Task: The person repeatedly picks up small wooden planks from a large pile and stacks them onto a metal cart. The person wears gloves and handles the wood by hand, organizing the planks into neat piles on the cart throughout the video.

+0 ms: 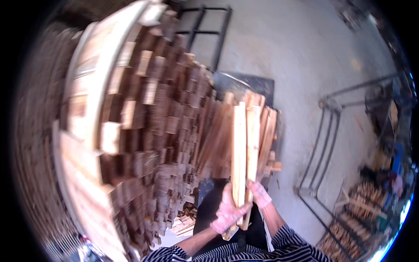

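Two or more long pale wooden slats [252, 144] stand nearly lengthwise in front of my body, pointing away from me. My left hand [228, 212], in a pinkish work glove, wraps round their near ends, its thumb and fingers closed. On the right side, my right hand [259, 195], gloved alike, grips the edge of the same slats a little farther up. Beyond them leans a group of other wooden slats [268, 131], partly hidden by those I hold.
A tall stack of wooden boards [161, 118] rises close on my left, its cut ends uneven. A dark metal frame [205, 32] lies beyond it. On the right stands a metal rack [321, 148] on the grey floor [292, 65], with wood piles [366, 196] behind it.
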The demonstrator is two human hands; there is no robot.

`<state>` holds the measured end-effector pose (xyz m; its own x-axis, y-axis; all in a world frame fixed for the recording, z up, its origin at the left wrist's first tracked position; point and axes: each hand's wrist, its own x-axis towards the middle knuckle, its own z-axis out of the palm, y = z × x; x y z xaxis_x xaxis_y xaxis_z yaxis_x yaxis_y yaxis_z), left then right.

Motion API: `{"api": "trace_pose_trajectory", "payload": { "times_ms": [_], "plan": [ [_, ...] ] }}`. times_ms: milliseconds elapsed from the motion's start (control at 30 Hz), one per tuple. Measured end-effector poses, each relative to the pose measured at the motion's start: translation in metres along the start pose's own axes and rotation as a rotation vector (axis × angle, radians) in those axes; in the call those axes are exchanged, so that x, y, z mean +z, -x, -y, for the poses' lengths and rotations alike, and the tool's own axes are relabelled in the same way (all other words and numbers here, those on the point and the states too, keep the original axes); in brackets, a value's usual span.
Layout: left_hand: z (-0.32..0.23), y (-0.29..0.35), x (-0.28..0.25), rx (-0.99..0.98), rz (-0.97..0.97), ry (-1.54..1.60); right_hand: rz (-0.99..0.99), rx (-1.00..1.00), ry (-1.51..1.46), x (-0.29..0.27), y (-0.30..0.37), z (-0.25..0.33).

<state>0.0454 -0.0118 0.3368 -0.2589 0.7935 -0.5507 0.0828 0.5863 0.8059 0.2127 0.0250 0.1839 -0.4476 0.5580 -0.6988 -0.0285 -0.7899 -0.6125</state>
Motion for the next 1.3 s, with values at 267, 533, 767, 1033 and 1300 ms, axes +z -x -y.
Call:
{"api": "trace_pose_trajectory", "payload": {
  "times_ms": [267, 533, 767, 1033, 1300],
  "plan": [
    [-0.204, -0.006, -0.121, 0.396, -0.288, 0.690, 0.408, -0.430, 0.562, 0.170, 0.097, 0.301],
    [-0.229, 0.049, -0.267, 0.564, -0.382, 1.279, 0.539, -0.856, 1.527, 0.392, 0.146, 0.436],
    [-0.219, 0.052, -0.343, 0.510, -0.736, 1.327, 0.487, -0.983, 1.547, 0.507, -0.047, 0.464],
    [-0.159, 0.028, -0.380, 0.510, -0.721, 1.586, 0.696, -1.057, 1.722, 0.591, -0.077, 0.394],
    [-0.207, -0.006, -0.403, 0.569, -0.638, 1.551, 0.779, -0.777, 1.600, 0.603, 0.030, 0.428]
  ]
}}
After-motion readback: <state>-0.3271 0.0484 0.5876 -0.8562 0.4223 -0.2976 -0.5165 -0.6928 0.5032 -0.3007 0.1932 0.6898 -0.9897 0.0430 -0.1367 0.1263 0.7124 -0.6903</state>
